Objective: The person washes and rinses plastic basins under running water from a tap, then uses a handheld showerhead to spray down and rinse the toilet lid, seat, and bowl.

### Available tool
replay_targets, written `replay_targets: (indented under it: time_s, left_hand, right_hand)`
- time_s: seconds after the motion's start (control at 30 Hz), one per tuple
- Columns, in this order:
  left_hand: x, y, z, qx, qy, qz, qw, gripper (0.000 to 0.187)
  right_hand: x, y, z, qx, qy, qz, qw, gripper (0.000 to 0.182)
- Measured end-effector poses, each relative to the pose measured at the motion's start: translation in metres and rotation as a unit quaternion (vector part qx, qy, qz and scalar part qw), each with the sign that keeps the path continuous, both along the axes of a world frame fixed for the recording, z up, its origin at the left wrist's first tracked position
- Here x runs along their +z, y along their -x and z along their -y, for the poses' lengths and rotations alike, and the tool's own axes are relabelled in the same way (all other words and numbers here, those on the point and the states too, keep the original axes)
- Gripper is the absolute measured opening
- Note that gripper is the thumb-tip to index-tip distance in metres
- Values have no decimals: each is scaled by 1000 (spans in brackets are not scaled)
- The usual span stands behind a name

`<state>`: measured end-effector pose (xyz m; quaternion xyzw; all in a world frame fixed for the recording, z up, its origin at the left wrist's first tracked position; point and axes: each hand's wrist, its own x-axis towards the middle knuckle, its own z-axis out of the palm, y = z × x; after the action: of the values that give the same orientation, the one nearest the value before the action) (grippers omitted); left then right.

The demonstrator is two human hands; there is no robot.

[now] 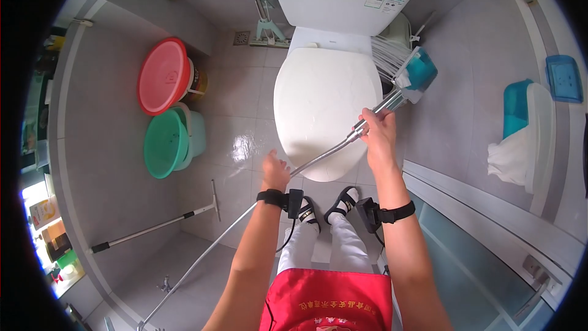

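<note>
My right hand (378, 135) grips the metal handle of a shower sprayer (414, 76), whose teal and white head points to the right of the toilet and sprays water toward the wall. A metal hose (233, 227) runs from the handle down to the lower left. My left hand (274, 171) is closed around this hose near the front rim of the white toilet (324, 110), whose lid is down. Both wrists wear black bands.
A red basin (162, 76) and a green bucket (168, 144) stand against the left wall. A squeegee (159, 227) lies on the wet tiled floor. A mop (263, 18) leans beside the tank. A tissue holder (520, 129) hangs on the right wall.
</note>
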<state>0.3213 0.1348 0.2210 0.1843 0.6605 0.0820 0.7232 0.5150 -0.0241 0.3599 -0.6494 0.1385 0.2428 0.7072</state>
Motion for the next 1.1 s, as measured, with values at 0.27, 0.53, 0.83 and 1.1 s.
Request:
replay_targets:
  time_s: [0.27,0.53,0.83,1.1]
  left_hand:
    - [19,-12,5,-42,-30,38,998,63]
    - [36,-9,-13,-40,-17,16,999,62]
    - [26,7,-23,-59,-28,7,998,57]
    - [19,-2,-10,-70,-21,-42,996,49]
  right_hand:
    - [-1,1,0,-56,-1,5,998,26]
    - [13,-4,-2,-81,6,-23,996,28]
    - [13,-15,-1,-56,-61,-44,996,29]
    - [-13,-43,-8,-22,-106,-106,988,28]
